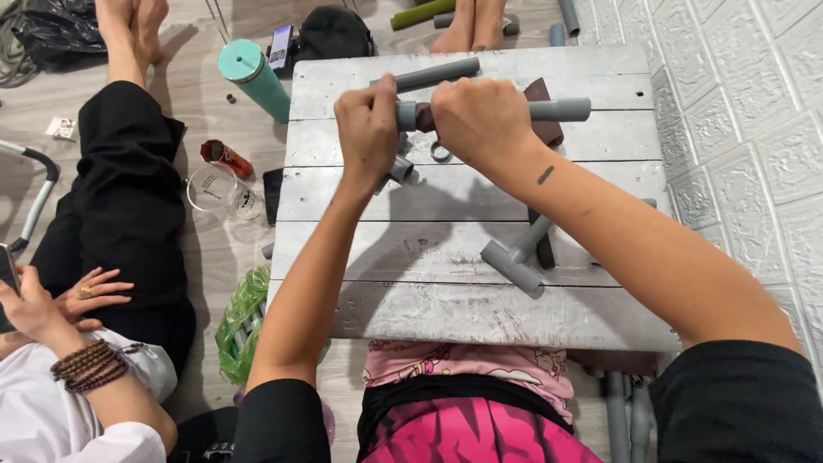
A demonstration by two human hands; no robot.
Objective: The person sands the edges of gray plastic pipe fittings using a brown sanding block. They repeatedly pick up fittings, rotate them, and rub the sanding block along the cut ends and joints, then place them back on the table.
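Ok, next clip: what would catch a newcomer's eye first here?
Two bare hands, left hand and right hand, grip a grey plastic pipe assembly above a whitewashed wooden plank table. A grey pipe T-piece lies nearer on the planks, and a teal cylindrical bottle stands at the table's far left corner.

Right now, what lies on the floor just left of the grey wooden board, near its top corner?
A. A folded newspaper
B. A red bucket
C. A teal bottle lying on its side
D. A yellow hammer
C: a teal bottle lies tipped on the floor beside the top left corner of the grey wooden board, while both hands work grey pipe pieces above the board.
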